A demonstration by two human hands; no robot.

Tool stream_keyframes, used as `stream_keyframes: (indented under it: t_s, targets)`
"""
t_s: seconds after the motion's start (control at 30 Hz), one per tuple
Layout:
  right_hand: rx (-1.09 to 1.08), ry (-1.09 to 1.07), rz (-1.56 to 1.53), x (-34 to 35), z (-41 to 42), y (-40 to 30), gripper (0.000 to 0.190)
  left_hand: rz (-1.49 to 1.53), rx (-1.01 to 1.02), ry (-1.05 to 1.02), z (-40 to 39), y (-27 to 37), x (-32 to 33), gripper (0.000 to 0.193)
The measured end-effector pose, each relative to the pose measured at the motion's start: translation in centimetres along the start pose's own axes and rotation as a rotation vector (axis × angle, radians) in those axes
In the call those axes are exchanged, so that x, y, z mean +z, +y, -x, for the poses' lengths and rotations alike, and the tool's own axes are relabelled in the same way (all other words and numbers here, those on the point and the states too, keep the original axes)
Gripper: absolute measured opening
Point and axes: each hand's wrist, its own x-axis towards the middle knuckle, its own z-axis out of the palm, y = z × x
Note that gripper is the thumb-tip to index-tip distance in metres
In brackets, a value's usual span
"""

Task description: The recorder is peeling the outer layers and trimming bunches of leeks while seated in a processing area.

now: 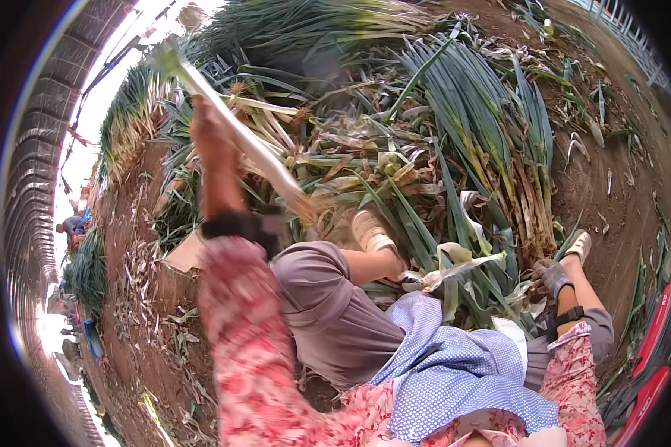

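Note:
My left hand (215, 142) is raised at the left, blurred, and grips a single large scallion or leek (240, 125). Its white shank slants across the view, with green leaves at the upper left and roots (305, 207) hanging toward the lower right. My right hand (552, 277), in a grey glove, is low at the right by the root ends (537, 246) of a pile of unpeeled stalks (481, 123). Its fingers are partly hidden, so whether they hold a stalk is unclear. Stripped leaves (453, 262) lie between my feet.
Peeled stalks (265, 125) lie ahead on leaf waste (363, 151). A large heap of green stalks (307, 28) is at the top, and bundles (128, 112) stand at the left. A person (74, 226) bends far left. A red and black object (657, 341) is at my right.

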Motion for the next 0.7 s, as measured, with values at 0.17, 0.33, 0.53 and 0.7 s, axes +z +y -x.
stream_keyframes:
  t_s: [0.17, 0.33, 0.53, 0.7]
  targets:
    - [-0.023, -0.071, 0.1, 1.3, -1.4, 0.7, 0.018, 0.015, -0.033, -0.127, -6.4, -1.7, -7.9, 0.029]
    - [-0.083, -0.043, 0.307, 2.2, -0.5, 0.3, 0.022, 0.136, -0.196, -0.443, 6.1, -2.1, -1.2, 0.026]
    - [-0.652, -0.063, 1.007, -0.6, -6.6, 2.9, 0.02, 0.058, -0.291, -0.801, 14.3, -2.7, 4.1, 0.029]
    - [-0.377, 0.229, 0.939, -1.7, -8.2, -1.3, 0.035, -0.011, -0.4, -0.886, 16.1, -5.6, 7.2, 0.03]
